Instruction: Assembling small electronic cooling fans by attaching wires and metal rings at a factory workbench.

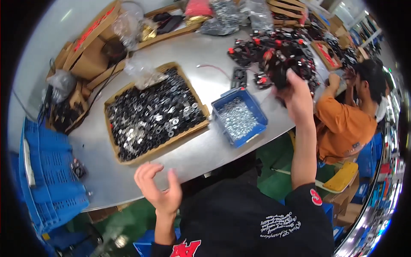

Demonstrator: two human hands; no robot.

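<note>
My right hand (298, 99) is stretched out to the far right of the metal table. Its fingers are closed on a black plastic part (279, 73), blurred and partly hidden by the hand, over a heap of black and red assemblies (306, 50). Below the near table edge my left hand (159, 191) hangs empty, its fingers curved and apart. Nearest to it is a shallow cardboard tray (114, 136) full of small black parts and metal rings. Between the two hands stands a blue plastic bin (253, 138) holding many small silvery pieces.
A clear plastic bag (143, 73) lies on the tray's far rim. At the left edge stands a blue crate (51, 171). Cardboard boxes (92, 58) and grey bags (220, 18) line the back. A co-worker in an orange top (346, 122) sits at the right, beside a yellow stool (342, 177).
</note>
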